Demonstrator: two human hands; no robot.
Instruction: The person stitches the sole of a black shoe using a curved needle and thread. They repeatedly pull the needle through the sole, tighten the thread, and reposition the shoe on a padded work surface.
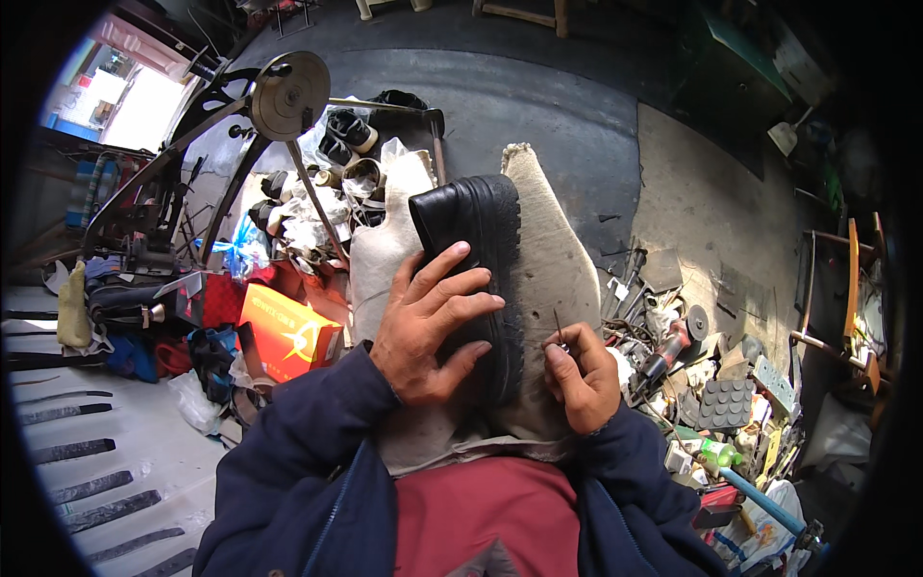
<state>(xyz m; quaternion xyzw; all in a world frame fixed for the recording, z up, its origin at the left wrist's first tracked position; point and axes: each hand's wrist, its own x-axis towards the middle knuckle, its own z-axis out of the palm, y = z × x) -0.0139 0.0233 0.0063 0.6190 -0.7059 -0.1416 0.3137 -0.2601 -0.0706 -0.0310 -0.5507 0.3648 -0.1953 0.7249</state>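
The black shoe point(460, 213) lies on the pale cloth point(567, 245) over the person's lap, its ridged sole edge to the right. The left hand point(433, 322) is spread open across the upper; if it presses only lightly, the shoe could roll or slide on that cloth. The right hand point(584, 377) is curled, pinching a thin pointed tool point(557, 322) just right of the sole; a slip leftward could jab the left fingers or scratch the upper.
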